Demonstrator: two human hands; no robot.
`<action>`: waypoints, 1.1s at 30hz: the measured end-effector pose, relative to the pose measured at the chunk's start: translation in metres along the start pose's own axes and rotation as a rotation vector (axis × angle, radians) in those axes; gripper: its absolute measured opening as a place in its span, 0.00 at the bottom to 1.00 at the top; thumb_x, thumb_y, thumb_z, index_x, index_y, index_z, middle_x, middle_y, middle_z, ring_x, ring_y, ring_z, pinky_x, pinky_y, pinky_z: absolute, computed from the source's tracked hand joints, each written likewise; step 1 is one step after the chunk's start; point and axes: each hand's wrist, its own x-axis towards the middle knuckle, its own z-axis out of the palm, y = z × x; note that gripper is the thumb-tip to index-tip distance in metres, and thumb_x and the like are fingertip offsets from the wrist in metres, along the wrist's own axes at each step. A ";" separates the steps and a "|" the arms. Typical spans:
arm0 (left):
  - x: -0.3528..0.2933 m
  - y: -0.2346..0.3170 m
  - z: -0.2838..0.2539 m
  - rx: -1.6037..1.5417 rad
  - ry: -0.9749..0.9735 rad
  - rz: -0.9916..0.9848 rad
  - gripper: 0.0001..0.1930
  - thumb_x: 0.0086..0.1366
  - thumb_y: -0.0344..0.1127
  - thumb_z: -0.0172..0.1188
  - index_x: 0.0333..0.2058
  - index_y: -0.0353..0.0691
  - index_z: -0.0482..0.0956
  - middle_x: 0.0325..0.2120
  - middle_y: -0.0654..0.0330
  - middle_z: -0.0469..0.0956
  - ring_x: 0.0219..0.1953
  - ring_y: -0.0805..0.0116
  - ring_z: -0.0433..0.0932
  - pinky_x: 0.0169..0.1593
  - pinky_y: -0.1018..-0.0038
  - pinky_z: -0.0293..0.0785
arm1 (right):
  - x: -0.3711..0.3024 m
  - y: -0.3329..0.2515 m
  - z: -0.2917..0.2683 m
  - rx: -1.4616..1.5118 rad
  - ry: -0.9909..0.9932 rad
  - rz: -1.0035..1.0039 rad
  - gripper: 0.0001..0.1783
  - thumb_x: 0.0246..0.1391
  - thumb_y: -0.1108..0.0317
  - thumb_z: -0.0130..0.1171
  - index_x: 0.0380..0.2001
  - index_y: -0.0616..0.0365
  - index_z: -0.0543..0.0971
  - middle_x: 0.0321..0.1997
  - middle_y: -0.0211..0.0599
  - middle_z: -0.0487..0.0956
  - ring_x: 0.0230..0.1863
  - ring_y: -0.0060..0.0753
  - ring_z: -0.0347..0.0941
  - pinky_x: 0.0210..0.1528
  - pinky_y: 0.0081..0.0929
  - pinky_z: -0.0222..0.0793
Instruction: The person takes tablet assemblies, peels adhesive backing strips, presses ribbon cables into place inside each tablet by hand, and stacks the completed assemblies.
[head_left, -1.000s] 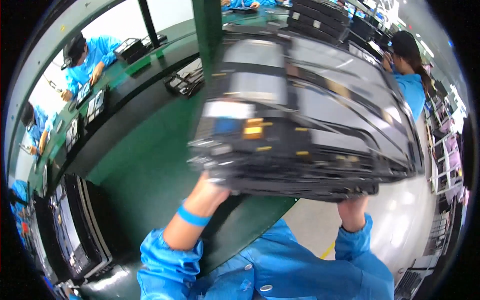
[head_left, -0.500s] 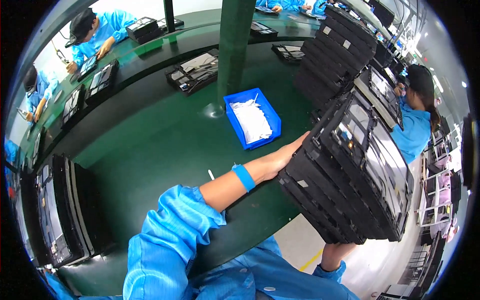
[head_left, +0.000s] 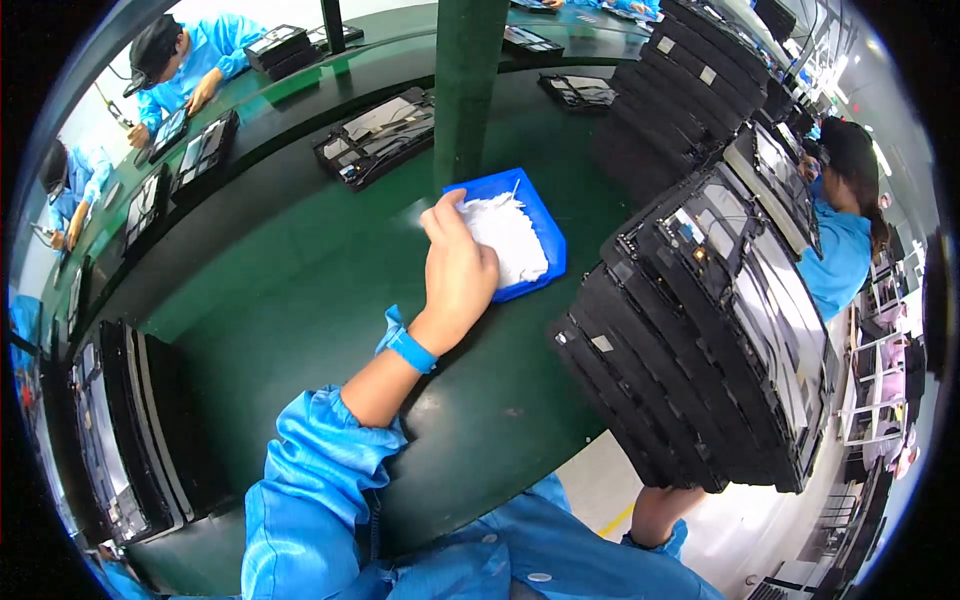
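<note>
My left hand (head_left: 458, 268), with a blue band round its wrist, reaches over the left rim of a blue plastic bin (head_left: 549, 235). Its fingers are curled at that rim; whether anything is pinched between them is hidden. Thin white strips (head_left: 515, 243) fill the bin. To the right, a tall tilted stack of black frame-like panels (head_left: 680, 370) overhangs the table edge, wires and pale sheets showing on its top unit. Beneath the stack's lower end comes my right hand (head_left: 672, 500); little more than its wrist shows, the fingers being hidden under the panels.
A green table (head_left: 300, 290) curves round me, with a green post (head_left: 466, 90) behind the bin. Another black stack (head_left: 150, 430) stands at left, a taller one (head_left: 690, 85) at back right. A single panel (head_left: 378, 138) lies at the far side. Co-workers in blue sit around.
My left hand has let go of the panel stack's side and moved left to the blue bin's rim. The right hand stays under the stack, which has barely shifted.
</note>
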 end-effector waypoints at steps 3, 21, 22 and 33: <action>-0.011 -0.003 -0.022 -0.048 -0.011 0.057 0.33 0.45 0.17 0.47 0.55 0.31 0.58 0.42 0.43 0.63 0.45 0.47 0.68 0.50 0.59 0.68 | -0.005 0.013 -0.009 -0.008 0.073 0.007 0.29 0.64 0.47 0.41 0.60 0.55 0.65 0.60 0.38 0.70 0.58 0.41 0.68 0.60 0.43 0.65; -0.110 0.064 -0.103 -0.362 -0.460 0.009 0.39 0.62 0.33 0.53 0.64 0.25 0.41 0.66 0.38 0.41 0.69 0.46 0.40 0.70 0.63 0.37 | -0.002 0.035 0.064 -0.686 -0.530 -0.048 0.37 0.64 0.63 0.42 0.69 0.60 0.38 0.73 0.41 0.43 0.72 0.37 0.39 0.71 0.35 0.34; -0.120 0.072 -0.083 -0.518 -0.611 -0.078 0.41 0.67 0.41 0.50 0.64 0.21 0.36 0.66 0.36 0.36 0.70 0.45 0.35 0.70 0.62 0.35 | -0.002 0.035 0.066 -0.812 -0.498 -0.047 0.39 0.62 0.68 0.42 0.69 0.62 0.35 0.73 0.45 0.40 0.72 0.39 0.37 0.71 0.36 0.32; -0.093 0.057 0.018 -0.819 -0.440 -0.421 0.49 0.68 0.62 0.38 0.62 0.16 0.32 0.65 0.32 0.34 0.70 0.45 0.32 0.70 0.65 0.31 | 0.037 0.050 0.106 -0.864 -0.674 0.019 0.48 0.66 0.53 0.43 0.64 0.75 0.26 0.72 0.55 0.36 0.73 0.43 0.32 0.71 0.31 0.30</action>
